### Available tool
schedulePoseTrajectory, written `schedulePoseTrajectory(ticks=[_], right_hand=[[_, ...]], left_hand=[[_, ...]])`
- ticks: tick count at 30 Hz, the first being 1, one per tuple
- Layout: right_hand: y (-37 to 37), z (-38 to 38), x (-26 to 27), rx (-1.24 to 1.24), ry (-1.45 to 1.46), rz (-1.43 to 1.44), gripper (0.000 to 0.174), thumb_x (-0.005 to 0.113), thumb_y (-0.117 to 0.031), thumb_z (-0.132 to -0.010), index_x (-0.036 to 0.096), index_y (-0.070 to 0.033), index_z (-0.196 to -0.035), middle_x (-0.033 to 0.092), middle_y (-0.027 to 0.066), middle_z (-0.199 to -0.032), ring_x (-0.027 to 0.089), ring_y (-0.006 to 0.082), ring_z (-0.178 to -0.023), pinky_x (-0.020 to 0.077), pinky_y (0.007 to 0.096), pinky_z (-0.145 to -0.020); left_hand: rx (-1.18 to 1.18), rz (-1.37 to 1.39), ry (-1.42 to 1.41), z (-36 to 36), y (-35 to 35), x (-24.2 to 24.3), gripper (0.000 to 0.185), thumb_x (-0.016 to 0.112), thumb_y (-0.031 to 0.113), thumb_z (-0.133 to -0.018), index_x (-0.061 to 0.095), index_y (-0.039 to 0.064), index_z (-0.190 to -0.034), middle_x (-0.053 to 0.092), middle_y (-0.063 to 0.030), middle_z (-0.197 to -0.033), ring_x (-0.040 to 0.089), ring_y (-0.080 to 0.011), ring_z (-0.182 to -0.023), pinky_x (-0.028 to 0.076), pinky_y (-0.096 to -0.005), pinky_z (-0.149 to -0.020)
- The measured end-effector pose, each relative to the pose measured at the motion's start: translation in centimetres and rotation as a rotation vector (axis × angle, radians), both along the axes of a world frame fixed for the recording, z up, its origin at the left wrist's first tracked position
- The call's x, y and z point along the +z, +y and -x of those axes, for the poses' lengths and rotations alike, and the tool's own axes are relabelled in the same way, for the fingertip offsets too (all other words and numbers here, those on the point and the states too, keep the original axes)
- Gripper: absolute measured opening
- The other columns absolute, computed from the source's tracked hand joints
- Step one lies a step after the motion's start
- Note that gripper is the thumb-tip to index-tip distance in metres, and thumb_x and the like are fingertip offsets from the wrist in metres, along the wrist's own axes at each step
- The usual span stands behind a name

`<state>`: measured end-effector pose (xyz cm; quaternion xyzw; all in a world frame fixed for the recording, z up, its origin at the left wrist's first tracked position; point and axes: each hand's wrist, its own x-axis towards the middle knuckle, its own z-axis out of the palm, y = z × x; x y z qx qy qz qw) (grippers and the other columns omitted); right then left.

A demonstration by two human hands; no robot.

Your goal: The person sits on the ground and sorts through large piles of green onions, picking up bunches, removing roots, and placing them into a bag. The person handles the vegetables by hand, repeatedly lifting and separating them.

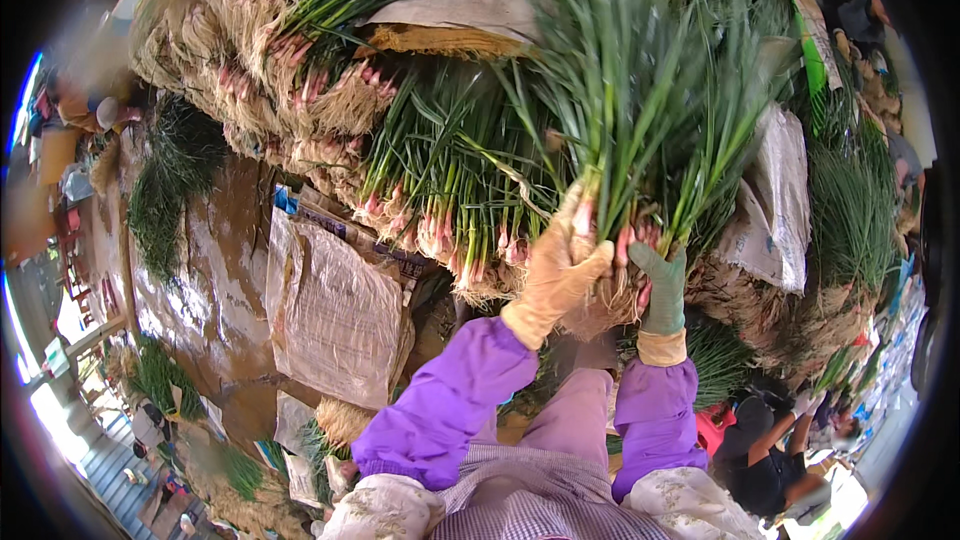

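My left hand [559,270], in a tan glove, grips green onions [600,187] by their pinkish bulbs, fingers wrapped round the left side. Close by, my right hand [664,289] in a green glove clasps the stems on the right side [686,202]. Leaves fan upward and away from me, partly blurred. Stringy pale roots [596,311] hang between my hands. Just left of these lies a row of green onions [450,217] with pink bulbs and roots towards me. Whether both hands hold one bunch or two, I cannot tell.
Stacked onion bundles [247,67] rise at the far left of the pile. Brown sacking [450,15] and a white woven sack [772,202] lie among the onions. A plastic-wrapped flat bundle [337,307] rests near the wet floor [202,240]. Another person [765,442] is at lower right.
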<state>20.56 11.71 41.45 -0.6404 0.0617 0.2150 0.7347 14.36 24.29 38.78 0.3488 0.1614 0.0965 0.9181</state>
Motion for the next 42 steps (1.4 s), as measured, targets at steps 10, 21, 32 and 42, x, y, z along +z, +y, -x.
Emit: schedulePoseTrajectory(ticks=[10,21,32,42], right_hand=[[-11.0,-3.4,-10.1,0.315,0.097,0.936,0.066,0.069,-0.027,-0.084,0.042,0.008,-0.133,0.059,0.0265,-0.119,0.062,0.0318,-0.105,0.0493,0.0361,-0.089],[-8.0,5.9,-3.5,0.229,-0.118,0.901,0.061,0.064,-0.004,-0.085,0.040,-0.004,-0.140,0.053,0.0102,-0.131,0.056,0.0126,-0.098,0.0467,0.0248,-0.085],[-11.0,17.1,0.9,0.561,0.088,1.277,0.051,0.063,-0.025,-0.085,0.050,-0.006,-0.131,0.064,0.0175,-0.111,0.063,0.0349,-0.096,0.0508,0.0409,-0.081],[-12.7,22.2,4.5,0.500,0.138,1.260,0.057,0.063,-0.029,-0.084,0.048,-0.008,-0.134,0.066,0.0135,-0.109,0.065,0.0282,-0.097,0.0504,0.0377,-0.084]], left_hand=[[-0.762,-0.844,0.328,1.1,4.8,-4.3,0.090,0.070,0.036,-0.080,0.022,0.004,-0.148,0.033,-0.0210,-0.148,0.033,-0.0286,-0.138,0.027,-0.0349,-0.113],[0.064,-2.259,0.793,-5.2,46.8,-6.0,0.107,0.074,0.043,-0.075,0.003,0.018,-0.152,0.022,-0.0158,-0.154,0.038,-0.0309,-0.134,0.018,-0.0600,-0.112],[-0.133,-2.469,0.750,-10.0,46.3,-4.0,0.029,0.056,0.009,-0.076,0.063,0.004,-0.103,0.065,-0.0236,-0.101,0.062,-0.0424,-0.098,0.049,-0.0500,-0.084],[-0.450,-1.828,0.817,-8.4,47.6,-5.7,0.039,0.067,0.014,-0.075,0.060,-0.007,-0.106,0.067,-0.0200,-0.091,0.065,-0.0185,-0.065,0.050,-0.0308,-0.055]])
